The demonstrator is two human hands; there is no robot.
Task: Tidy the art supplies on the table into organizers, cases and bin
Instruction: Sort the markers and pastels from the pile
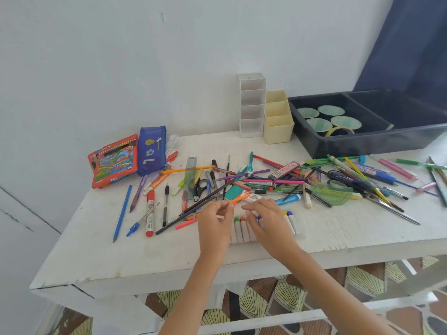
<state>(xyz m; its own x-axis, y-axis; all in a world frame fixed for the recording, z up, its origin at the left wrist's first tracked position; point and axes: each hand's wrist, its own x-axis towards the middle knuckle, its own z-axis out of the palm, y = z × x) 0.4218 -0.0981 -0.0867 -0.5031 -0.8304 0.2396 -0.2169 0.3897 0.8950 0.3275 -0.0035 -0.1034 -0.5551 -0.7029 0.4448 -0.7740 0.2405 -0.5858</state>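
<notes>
Pens, pencils, markers, scissors and rulers lie scattered across the white table (pixel 150 257). Near the front edge sits a clear case of white crayons with coloured tips (pixel 243 229). My left hand (pixel 215 221) pinches an orange pencil (pixel 240 198) just above the case's left end. My right hand (pixel 267 220) rests on the middle of the crayon row, fingers spread over the tips. A white tiered organizer (pixel 251 105) and a cream organizer (pixel 278 117) stand at the back. A dark bin (pixel 367 141) holds green lids and a tape roll.
A blue pencil pouch (pixel 152 151) and red coloured-pencil boxes (pixel 113 163) lie at the back left. A dark blue curtain (pixel 411 44) hangs behind the bin. Patterned floor shows under the table.
</notes>
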